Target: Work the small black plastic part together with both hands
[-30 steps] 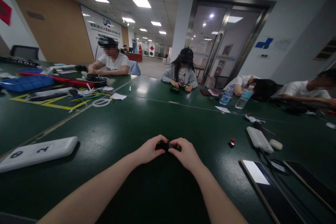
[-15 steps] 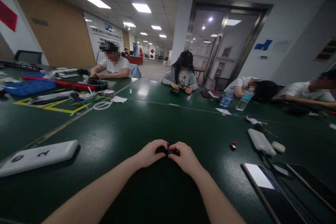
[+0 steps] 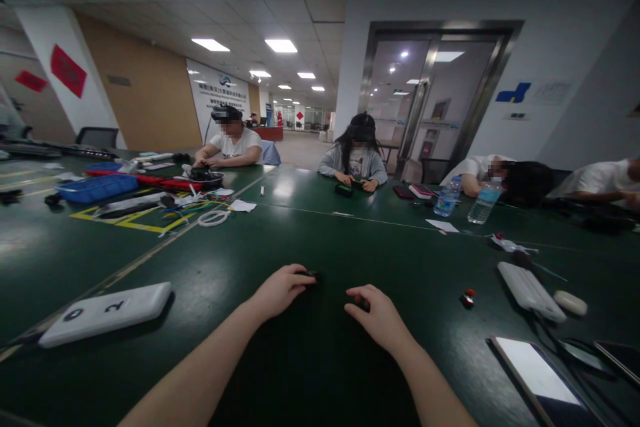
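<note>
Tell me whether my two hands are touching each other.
No: the left hand and the right hand are apart, with the green table showing between them.

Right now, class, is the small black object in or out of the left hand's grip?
In: the left hand pinches the small black object, whose dark end pokes out beyond the grip.
</note>
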`<action>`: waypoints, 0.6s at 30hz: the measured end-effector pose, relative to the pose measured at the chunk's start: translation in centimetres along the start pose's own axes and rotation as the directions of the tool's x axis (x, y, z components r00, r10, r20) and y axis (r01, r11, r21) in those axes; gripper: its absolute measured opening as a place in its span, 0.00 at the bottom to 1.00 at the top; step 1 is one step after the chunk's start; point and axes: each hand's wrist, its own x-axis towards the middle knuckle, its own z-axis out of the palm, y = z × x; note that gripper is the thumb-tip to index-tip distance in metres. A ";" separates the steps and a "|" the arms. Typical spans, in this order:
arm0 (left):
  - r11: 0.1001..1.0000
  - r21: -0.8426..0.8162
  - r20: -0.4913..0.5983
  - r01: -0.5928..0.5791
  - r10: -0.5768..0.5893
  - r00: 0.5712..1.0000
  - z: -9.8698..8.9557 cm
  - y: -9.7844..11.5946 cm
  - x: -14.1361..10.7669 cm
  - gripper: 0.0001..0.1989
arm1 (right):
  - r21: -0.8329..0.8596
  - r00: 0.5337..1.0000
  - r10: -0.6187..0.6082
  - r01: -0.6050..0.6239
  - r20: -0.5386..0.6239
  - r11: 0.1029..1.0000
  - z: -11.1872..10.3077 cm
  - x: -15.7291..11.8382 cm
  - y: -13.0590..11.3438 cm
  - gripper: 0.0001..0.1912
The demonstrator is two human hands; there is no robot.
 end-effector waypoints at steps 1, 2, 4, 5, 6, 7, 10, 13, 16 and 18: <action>0.993 0.028 -0.070 0.112 -0.109 0.992 -0.8 -1.5 -0.1 0.18 | 0.010 1.000 0.025 -0.025 -0.018 1.000 -0.2 0.1 0.3 0.18; 0.971 0.051 -0.153 0.235 -0.225 0.962 -1.5 -3.0 -0.3 0.18 | 0.019 0.998 0.047 -0.046 -0.033 0.999 -0.4 0.2 0.7 0.17; 0.845 0.070 -0.340 0.530 -0.480 0.809 -2.9 -5.8 -0.9 0.19 | 0.036 0.995 0.084 -0.082 -0.052 0.996 -0.7 0.5 1.3 0.16; 0.742 0.048 -0.424 0.669 -0.591 0.686 -3.4 -7.0 -1.2 0.19 | 0.046 0.994 0.099 -0.096 -0.054 0.994 -0.7 0.6 1.6 0.16; 0.644 0.006 -0.500 0.765 -0.661 0.560 -3.8 -7.9 -1.6 0.20 | 0.058 0.993 0.110 -0.107 -0.051 0.993 -0.8 0.8 1.8 0.16; 0.574 -0.037 -0.547 0.818 -0.696 0.464 -4.0 -8.5 -1.9 0.20 | 0.072 0.992 0.116 -0.112 -0.047 0.991 -0.8 0.9 2.0 0.15; 0.511 -0.076 -0.590 0.856 -0.716 0.374 -4.1 -9.1 -2.3 0.20 | 0.108 0.992 0.118 -0.112 -0.051 0.988 -0.8 1.1 2.4 0.15; 0.540 -0.025 -0.581 0.841 -0.693 0.428 -3.9 -9.0 -2.2 0.21 | 0.126 0.993 0.105 -0.097 -0.056 0.987 -0.7 1.1 2.5 0.14; 0.557 0.024 -0.577 0.830 -0.671 0.466 -3.8 -9.0 -2.1 0.22 | 0.114 0.995 0.091 -0.084 -0.051 0.990 -0.6 1.1 2.4 0.13; 0.557 0.030 -0.579 0.830 -0.667 0.468 -3.9 -9.1 -2.1 0.22 | 0.106 0.995 0.085 -0.080 -0.048 0.991 -0.4 1.1 2.5 0.13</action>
